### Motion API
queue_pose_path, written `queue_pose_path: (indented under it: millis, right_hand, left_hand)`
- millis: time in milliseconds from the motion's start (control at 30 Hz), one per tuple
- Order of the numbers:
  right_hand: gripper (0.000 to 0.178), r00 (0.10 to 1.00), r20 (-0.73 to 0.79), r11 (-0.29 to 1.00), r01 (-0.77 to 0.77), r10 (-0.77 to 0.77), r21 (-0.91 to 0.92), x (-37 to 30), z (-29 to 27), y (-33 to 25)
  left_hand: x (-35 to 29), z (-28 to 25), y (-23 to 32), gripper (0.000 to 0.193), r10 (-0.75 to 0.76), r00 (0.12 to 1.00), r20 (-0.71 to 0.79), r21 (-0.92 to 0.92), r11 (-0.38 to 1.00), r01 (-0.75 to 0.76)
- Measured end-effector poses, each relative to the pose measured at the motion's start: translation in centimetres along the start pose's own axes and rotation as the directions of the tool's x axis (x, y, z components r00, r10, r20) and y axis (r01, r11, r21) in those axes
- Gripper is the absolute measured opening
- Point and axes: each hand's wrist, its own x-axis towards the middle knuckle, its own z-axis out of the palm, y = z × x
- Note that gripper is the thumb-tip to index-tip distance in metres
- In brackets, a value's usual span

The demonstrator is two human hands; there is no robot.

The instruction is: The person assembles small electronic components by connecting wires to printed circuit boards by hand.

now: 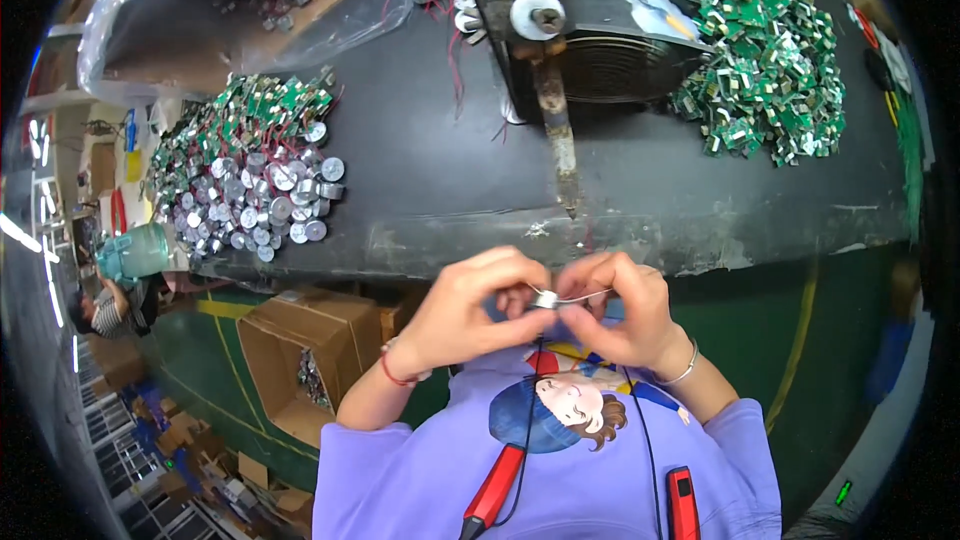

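Just off the bench's near edge, my two hands meet in front of my chest. My left hand (468, 306) pinches a small silver part (546, 299) between thumb and fingertips. Beside it, my right hand (632, 312) is closed on a thin pale wire (585, 298) that runs from the part. Blur hides the finer detail of the part. Above the hands, a soldering iron (556, 135) is clamped in a stand, its tip pointing down toward the bench edge.
On the dark bench (420, 170), small silver motors (270, 202) with red wires lie heaped beside green circuit boards (250, 110). A larger heap of boards (770, 70) covers the far right. Behind the iron sits a dark round reel (615, 70). A cardboard box (300, 350) stands below left.
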Motion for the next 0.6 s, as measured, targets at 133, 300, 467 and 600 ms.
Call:
queue_pose_path:
  millis: [133,300,467,600]
  right_hand:
    - [0.028,0.993,-0.09,0.996,0.078,-0.081,-0.04,-1.0,-1.0,0.2]
    - [0.026,0.98,-0.135,0.989,0.148,-0.144,0.024,0.1,0.4,-0.9]
    - [0.025,0.983,-0.076,0.986,0.168,-0.167,0.01,-0.2,-0.6,-1.2]
    - [0.019,0.981,-0.074,0.961,0.159,-0.18,-0.226,-0.2,-3.4,-1.2]
  left_hand:
    - [-1.5,-1.7,-1.4,0.009,-0.016,0.99,0.138,-0.419,0.905,0.073]
    - [1.0,1.0,-0.3,0.061,0.075,0.996,0.041,-0.308,0.95,-0.059]
    - [0.7,2.1,-0.2,0.035,-0.024,0.98,0.2,-0.185,0.981,0.061]
    - [-0.9,0.4,0.7,0.008,-0.126,0.97,0.209,-0.178,0.97,0.164]
